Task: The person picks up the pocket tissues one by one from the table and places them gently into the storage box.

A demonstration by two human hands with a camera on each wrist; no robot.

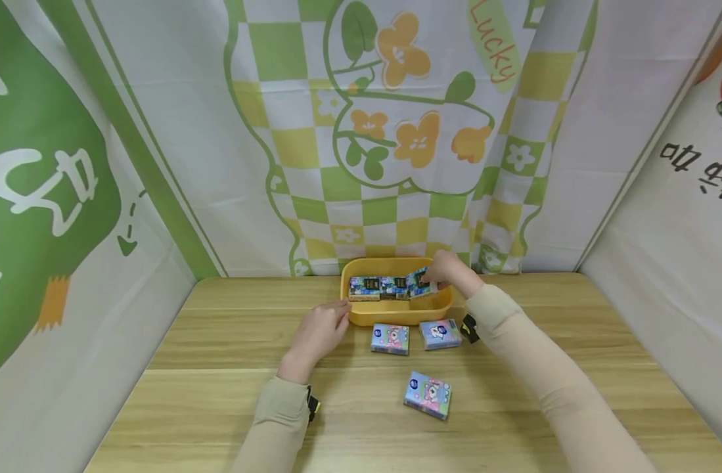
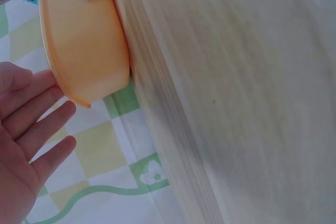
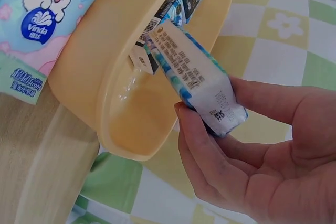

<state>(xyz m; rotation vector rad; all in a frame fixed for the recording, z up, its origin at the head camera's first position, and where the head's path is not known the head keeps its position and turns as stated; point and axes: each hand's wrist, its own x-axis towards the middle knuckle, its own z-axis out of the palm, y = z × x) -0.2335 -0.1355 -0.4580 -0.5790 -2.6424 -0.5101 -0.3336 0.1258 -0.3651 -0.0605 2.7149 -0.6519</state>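
Observation:
A yellow plastic basket (image 1: 396, 318) stands at the back of the table. My right hand (image 1: 449, 269) pinches a blue-green tissue pack (image 3: 197, 77) between thumb and fingers, tilted over the basket's right part. Left of it, two similar dark-labelled tissue packs, a left one (image 1: 364, 288) and a middle one (image 1: 394, 287), lie side by side inside. The fingers of my left hand (image 1: 320, 332) are extended, their tips at the basket's left rim; the left wrist view shows the palm (image 2: 18, 166) holding nothing.
Pastel tissue packs with a cartoon animal lie on the wooden table in front of the basket: one at centre (image 1: 390, 339), one to the right (image 1: 440, 334), and one nearer (image 1: 428, 395). A checked curtain (image 1: 390, 210) hangs right behind the basket.

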